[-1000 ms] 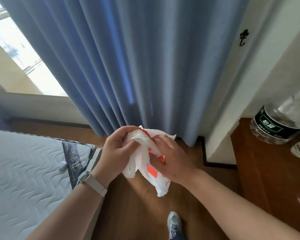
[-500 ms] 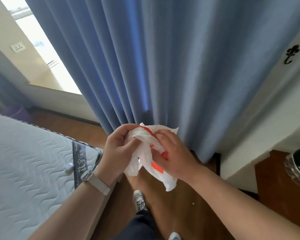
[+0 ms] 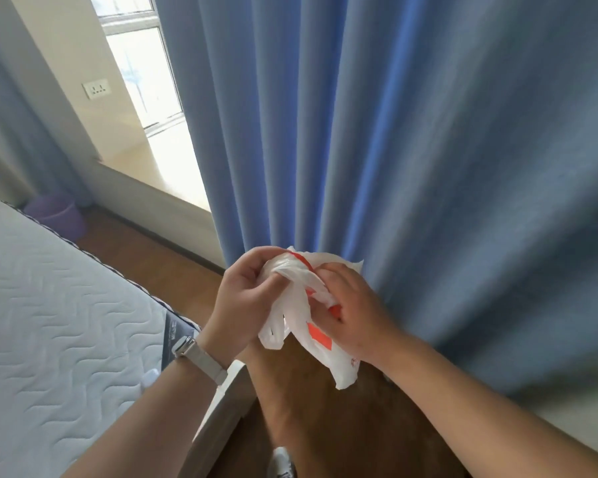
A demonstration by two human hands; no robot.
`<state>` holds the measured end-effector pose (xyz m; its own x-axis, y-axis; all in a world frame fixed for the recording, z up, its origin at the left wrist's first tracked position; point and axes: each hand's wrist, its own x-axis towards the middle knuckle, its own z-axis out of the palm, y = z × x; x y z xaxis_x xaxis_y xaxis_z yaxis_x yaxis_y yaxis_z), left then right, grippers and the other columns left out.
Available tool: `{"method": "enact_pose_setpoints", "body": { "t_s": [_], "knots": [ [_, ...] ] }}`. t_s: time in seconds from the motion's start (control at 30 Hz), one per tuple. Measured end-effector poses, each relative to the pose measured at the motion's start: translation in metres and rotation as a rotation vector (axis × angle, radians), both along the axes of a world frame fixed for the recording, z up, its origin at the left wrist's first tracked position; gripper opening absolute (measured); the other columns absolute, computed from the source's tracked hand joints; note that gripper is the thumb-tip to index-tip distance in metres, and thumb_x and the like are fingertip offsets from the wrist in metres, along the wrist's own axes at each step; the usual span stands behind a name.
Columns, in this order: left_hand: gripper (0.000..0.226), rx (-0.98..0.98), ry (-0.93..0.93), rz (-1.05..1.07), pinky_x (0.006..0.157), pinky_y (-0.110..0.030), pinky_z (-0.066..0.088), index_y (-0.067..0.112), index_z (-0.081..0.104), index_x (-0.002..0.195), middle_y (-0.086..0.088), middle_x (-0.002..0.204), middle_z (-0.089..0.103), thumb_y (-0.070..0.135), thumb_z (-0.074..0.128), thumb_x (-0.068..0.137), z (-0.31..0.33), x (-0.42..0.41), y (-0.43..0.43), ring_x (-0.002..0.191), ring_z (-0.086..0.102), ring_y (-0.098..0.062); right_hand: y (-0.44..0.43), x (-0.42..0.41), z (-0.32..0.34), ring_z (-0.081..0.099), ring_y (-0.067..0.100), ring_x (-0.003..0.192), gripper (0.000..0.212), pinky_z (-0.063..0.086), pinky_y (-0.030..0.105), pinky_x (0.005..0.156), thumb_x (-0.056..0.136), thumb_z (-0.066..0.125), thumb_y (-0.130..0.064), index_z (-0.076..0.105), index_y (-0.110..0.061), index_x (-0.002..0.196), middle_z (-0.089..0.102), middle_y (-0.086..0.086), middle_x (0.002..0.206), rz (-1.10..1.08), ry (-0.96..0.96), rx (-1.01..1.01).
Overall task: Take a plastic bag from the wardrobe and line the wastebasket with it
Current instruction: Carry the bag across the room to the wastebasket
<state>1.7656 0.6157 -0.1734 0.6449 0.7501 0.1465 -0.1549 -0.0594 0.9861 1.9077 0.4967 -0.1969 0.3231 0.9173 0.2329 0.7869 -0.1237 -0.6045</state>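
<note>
A crumpled white plastic bag [image 3: 292, 305] with red-orange print hangs between both hands at chest height, in front of a blue curtain. My left hand [image 3: 242, 301], with a watch on the wrist, grips the bag's upper left part in curled fingers. My right hand [image 3: 354, 312] pinches the bag's right side. The bag's loose end dangles below the hands. A purple wastebasket [image 3: 57, 215] stands on the floor far to the left, beyond the bed's corner, partly hidden by the mattress.
A white quilted mattress [image 3: 49, 322] fills the lower left, with its frame's corner right under my left wrist. The blue curtain [image 3: 394, 132] covers the wall ahead. Wooden floor [image 3: 145, 257] runs between bed and window. My shoe [image 3: 283, 464] shows at the bottom.
The view has swung left: the wooden cabinet and bottle at the right have left the frame, and the window and purple wastebasket have come in. Both hands keep working the bag.
</note>
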Motion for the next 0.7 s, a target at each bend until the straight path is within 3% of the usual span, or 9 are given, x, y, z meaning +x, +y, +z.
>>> {"method": "enact_pose_setpoints", "body": {
  "t_s": [0.13,0.23,0.43,0.57,0.7],
  "knots": [
    [0.023,0.013,-0.006,0.038,0.070,-0.029,0.057,0.014,0.071,0.104,-0.004,0.095,0.072,0.015,0.064,0.082,-0.002,-0.005,0.055,0.088,0.069,-0.022,0.057,-0.004,-0.001,0.048,0.006,0.119,0.038,0.046,0.029,0.100,0.095,0.054,-0.045,0.048,-0.033,0.131,0.052,-0.015,0.132,0.036,-0.001,-0.003],
    [0.030,0.023,-0.022,0.086,0.071,-0.030,0.056,0.016,0.071,0.104,-0.004,0.097,0.073,0.028,0.068,0.077,-0.003,-0.012,0.088,0.090,0.069,-0.023,0.095,-0.004,-0.002,0.048,0.004,0.118,0.038,0.044,0.025,0.094,0.094,0.059,-0.041,0.046,-0.036,0.129,0.053,-0.015,0.132,0.073,-0.008,0.025],
    [0.030,0.035,-0.009,0.204,0.074,-0.033,0.057,0.017,0.072,0.103,-0.003,0.097,0.072,0.031,0.067,0.077,-0.007,-0.015,0.148,0.090,0.068,-0.024,0.174,0.009,-0.009,0.048,0.007,0.117,0.040,0.050,0.032,0.095,0.094,0.054,-0.045,0.047,-0.035,0.132,0.053,-0.013,0.130,0.188,0.002,0.030],
    [0.030,0.035,0.027,0.287,0.072,-0.031,0.057,0.022,0.072,0.103,-0.002,0.097,0.072,0.034,0.067,0.076,-0.012,-0.008,0.183,0.090,0.068,-0.024,0.228,0.025,-0.017,0.050,0.006,0.115,0.042,0.051,0.029,0.093,0.093,0.052,-0.053,0.044,-0.038,0.132,0.053,-0.014,0.132,0.272,-0.015,0.032],
    [0.031,0.020,0.074,0.409,0.076,-0.041,0.059,0.023,0.072,0.103,-0.005,0.098,0.072,0.036,0.068,0.075,-0.017,0.009,0.232,0.093,0.068,-0.030,0.296,0.053,-0.026,0.053,0.007,0.113,0.041,0.053,0.030,0.090,0.093,0.053,-0.053,0.045,-0.037,0.130,0.054,-0.011,0.132,0.364,-0.016,0.055]
  ]
}}
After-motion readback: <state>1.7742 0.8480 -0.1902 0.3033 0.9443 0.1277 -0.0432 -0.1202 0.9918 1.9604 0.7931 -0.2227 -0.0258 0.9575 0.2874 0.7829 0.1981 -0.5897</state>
